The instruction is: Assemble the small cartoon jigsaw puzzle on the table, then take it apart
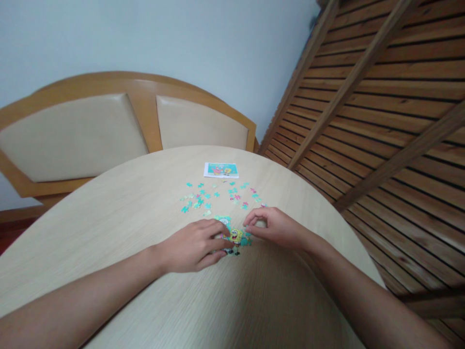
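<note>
A partly joined jigsaw patch [234, 236] with a yellow cartoon figure lies on the round pale wooden table [127, 218]. My left hand [194, 245] rests on its left side, fingers curled and pressing on the pieces. My right hand [274, 227] is at its right edge, fingertips pinched together at the patch; whether they hold a piece is hidden. Several loose turquoise and pink pieces [218, 196] are scattered just beyond the hands. A small reference picture card [221, 170] lies farther back.
A wooden bench with two beige padded back panels [72, 135] curves behind the table. A slatted wooden wall or bed frame [381, 97] leans at the right. The table's edge falls away at the right near my right forearm.
</note>
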Demonstrator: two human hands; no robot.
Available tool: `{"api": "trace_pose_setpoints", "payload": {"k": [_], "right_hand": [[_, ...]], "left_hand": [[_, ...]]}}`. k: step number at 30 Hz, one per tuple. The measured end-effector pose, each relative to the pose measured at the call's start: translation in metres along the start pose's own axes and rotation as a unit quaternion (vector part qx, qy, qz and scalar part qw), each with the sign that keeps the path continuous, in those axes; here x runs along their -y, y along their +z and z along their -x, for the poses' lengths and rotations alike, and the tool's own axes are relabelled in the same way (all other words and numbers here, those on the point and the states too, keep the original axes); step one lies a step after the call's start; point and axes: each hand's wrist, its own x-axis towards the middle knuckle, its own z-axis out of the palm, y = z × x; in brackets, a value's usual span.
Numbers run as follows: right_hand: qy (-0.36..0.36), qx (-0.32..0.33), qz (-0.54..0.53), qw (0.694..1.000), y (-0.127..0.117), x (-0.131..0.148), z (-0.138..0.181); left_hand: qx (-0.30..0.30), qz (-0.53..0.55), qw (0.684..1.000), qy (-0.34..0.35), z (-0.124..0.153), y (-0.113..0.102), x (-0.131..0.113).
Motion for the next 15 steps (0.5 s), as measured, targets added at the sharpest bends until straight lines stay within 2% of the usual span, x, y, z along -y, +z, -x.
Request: {"api": "trace_pose_setpoints", "payload": {"k": [15], "right_hand": [[-0.035,-0.008,0.051,0.998,0.0045,-0.0069,-0.0022]], "left_hand": [[0.005,-0.002,1.000,-0.003,-0.0003,-0.0006,-0.0003]]}}
